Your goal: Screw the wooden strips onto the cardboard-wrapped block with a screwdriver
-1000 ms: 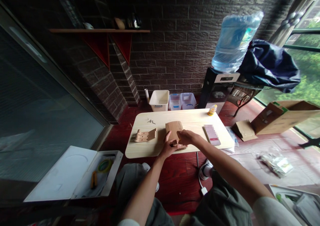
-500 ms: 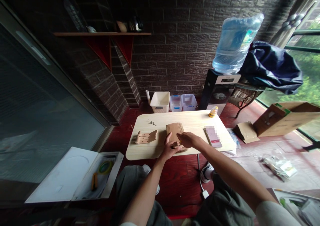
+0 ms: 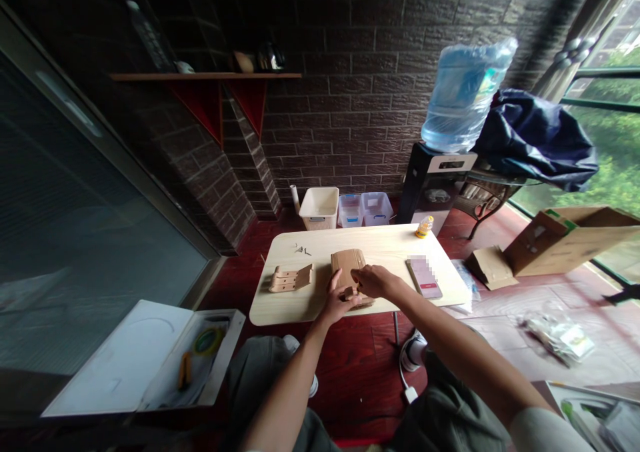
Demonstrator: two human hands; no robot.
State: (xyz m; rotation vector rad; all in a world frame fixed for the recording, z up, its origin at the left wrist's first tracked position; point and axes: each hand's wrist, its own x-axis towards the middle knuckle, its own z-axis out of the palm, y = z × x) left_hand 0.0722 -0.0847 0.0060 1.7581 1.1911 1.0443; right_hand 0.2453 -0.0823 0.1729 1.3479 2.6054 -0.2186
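Note:
On the table, a wooden board assembly (image 3: 349, 262) with a grooved, light brown top lies in front of me. My left hand (image 3: 341, 299) grips its near left edge, thumb on top, around a small wooden block (image 3: 349, 293) at the near end. Directly above that end, my right hand (image 3: 374, 280) is closed in a fist round a small yellow tool (image 3: 359, 289); most of it is hidden by the fingers. To the left rests a second wooden piece (image 3: 291, 278) with slats and dark holes. Several small screws (image 3: 303, 250) lie loose behind it.
A phone (image 3: 424, 277) lies on the table's (image 3: 387, 249) right side, with a yellow-capped bottle (image 3: 425, 227) at the far corner. An open white box (image 3: 225, 345) stands at the lower left. Plastic bins (image 3: 320, 205) and a water dispenser (image 3: 430, 179) stand behind the table.
My right fist has turned slightly over the near end of the wooden assembly. My left hand keeps its grip. The whole view has shifted a little.

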